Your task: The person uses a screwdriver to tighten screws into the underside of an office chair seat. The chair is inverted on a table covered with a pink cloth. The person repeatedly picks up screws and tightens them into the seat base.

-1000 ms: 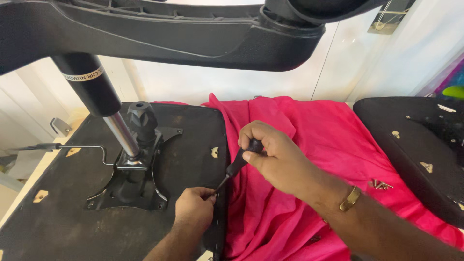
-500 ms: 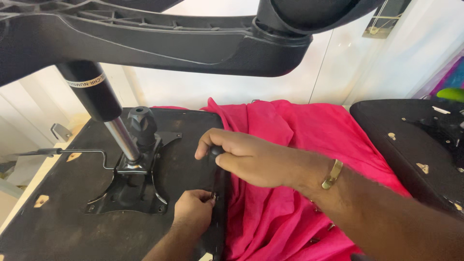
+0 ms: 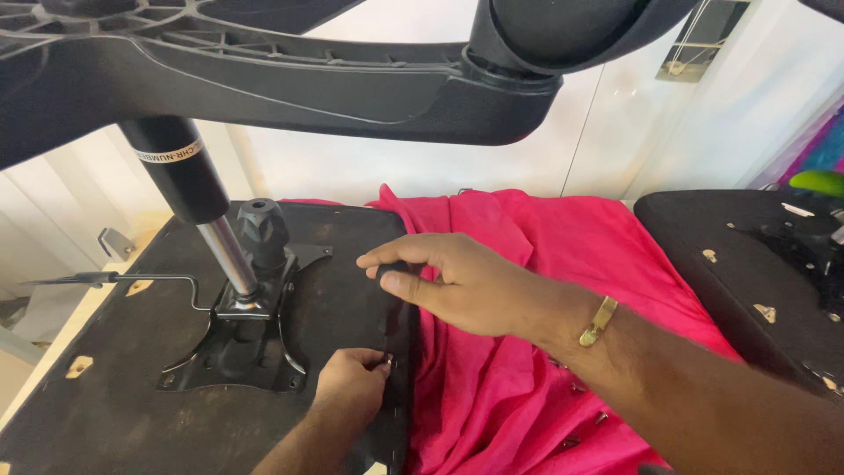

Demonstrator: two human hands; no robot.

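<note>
An upturned black chair seat [image 3: 114, 387] lies beside a pink cloth [image 3: 527, 352]. The left hand [image 3: 352, 391] pinches a small screw [image 3: 388, 359] at the seat's right edge, toward its near corner. The right hand [image 3: 457, 281] reaches over that same edge, thumb and fingers curled around a dark tool handle [image 3: 387, 273]. The gas cylinder [image 3: 198, 207] rises tilted from the metal mounting plate [image 3: 246, 343] at the seat's middle.

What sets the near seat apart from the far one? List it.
The near seat carries a metal plate and gas cylinder; the far seat shows neither. The near seat has both hands at its edge; the far seat lies untouched. Both are black, underside up.
</note>
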